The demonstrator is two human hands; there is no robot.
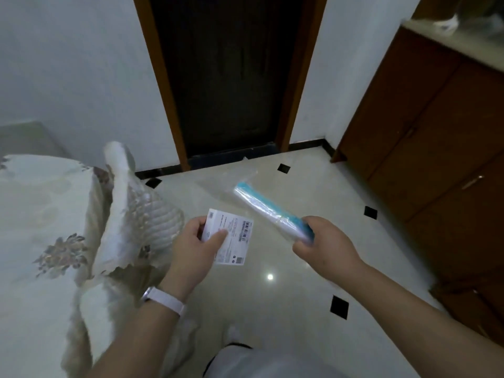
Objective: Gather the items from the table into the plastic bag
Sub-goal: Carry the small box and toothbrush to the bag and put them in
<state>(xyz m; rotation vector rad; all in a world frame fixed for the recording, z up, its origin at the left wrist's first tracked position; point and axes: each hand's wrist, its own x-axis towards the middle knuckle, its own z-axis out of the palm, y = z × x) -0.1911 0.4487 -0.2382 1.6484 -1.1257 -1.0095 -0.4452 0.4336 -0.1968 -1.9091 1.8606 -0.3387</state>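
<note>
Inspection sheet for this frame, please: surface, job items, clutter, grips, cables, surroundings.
Surface: table at left under a floral cloth; visible part bare.
Job's things: white box with barcode label; clear plastic bag holding a blue-and-white roll.
Clutter: nothing seen.
Grips: left hand holds the box; right hand grips the roll's near end through the bag.
Cables: nothing seen.
Surroundings: glossy tiled floor, dark door, brown cabinets, white wristband.
</note>
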